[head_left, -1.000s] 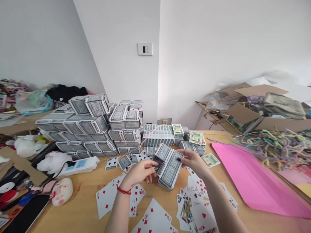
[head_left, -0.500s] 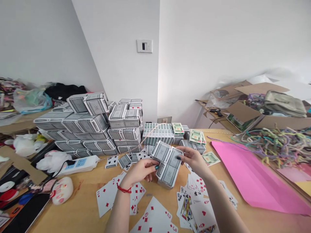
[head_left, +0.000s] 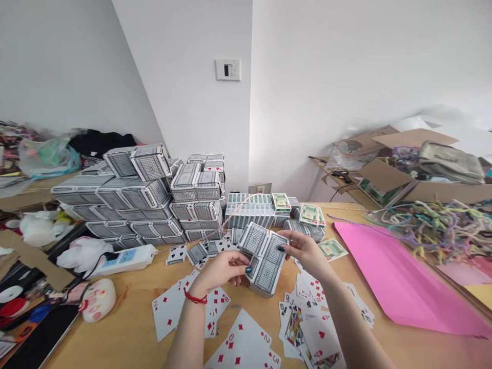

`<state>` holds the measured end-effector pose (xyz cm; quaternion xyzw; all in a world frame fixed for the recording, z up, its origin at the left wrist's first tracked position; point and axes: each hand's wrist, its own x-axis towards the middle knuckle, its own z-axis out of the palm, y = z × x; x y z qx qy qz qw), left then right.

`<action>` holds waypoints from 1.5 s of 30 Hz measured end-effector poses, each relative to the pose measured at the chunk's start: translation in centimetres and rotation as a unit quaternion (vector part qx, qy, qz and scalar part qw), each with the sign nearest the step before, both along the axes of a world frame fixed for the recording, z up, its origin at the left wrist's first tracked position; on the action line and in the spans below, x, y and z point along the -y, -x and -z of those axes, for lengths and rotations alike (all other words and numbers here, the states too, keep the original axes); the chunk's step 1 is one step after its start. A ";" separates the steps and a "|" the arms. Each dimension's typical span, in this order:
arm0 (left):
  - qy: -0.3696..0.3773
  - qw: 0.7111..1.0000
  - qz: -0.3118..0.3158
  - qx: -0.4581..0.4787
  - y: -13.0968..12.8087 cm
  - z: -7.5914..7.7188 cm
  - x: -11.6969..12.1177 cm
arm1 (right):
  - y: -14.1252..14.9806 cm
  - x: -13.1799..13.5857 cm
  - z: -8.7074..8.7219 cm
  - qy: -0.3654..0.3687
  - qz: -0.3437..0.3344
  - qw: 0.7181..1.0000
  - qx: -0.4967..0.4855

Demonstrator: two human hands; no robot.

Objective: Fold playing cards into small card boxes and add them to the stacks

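Note:
Between my hands is a block made of playing cards, with grey patterned backs on its outer faces, tilted above the wooden table. My left hand grips its left side, thumb on the front face and the other fingers partly hidden. My right hand holds the upper right edge, a dark-nailed finger lying on the patterned face. Loose diamond cards lie face up below the block. To the right of them is a messy pile of face-up cards, an ace of hearts on top.
Stacked card blocks stand at the back left. Behind my hands are a row of card packs and green card boxes. A power strip lies left, pink paper right, beside tangled pipe cleaners.
Almost nothing differs. The block and both hands keep their grip, with the block turned very slightly; the whole view has shifted a little.

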<state>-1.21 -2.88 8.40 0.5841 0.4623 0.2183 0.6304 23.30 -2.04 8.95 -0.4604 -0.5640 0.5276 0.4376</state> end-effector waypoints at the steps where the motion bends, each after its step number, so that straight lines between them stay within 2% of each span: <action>1: 0.001 1.000 -0.001 -0.002 0.0 0.0 0.0 | 0.0 0.0 0.0 0.001 0.000 1.000 0.000; 9: -0.032 0.999 -0.005 -0.017 -0.8 0.3 -0.1 | -1.0 0.0 -0.2 0.051 -0.024 0.998 -0.013; 14: -0.044 0.998 0.001 -0.035 -1.2 0.4 -0.1 | -1.0 0.4 -0.6 0.047 -0.010 0.999 -0.006; 19: -0.052 0.998 -0.005 -0.020 -1.5 1.0 -0.1 | -1.0 0.5 -0.5 0.050 -0.012 0.999 0.006; 26: -0.035 0.999 0.000 -0.016 -1.8 1.1 -0.2 | -2.0 0.0 0.0 0.079 -0.040 0.996 0.012; 34: -0.028 0.999 0.013 -0.025 -2.0 1.4 -0.1 | -2.7 0.5 -0.9 0.094 -0.064 0.993 0.005; 41: -0.051 0.998 -0.016 -0.021 -1.6 1.1 -0.2 | -2.9 0.6 -1.2 0.091 -0.062 0.994 0.018; 45: -0.051 0.999 0.012 -0.003 -1.5 1.1 -0.1 | -2.7 0.4 -0.8 0.070 -0.051 0.996 0.031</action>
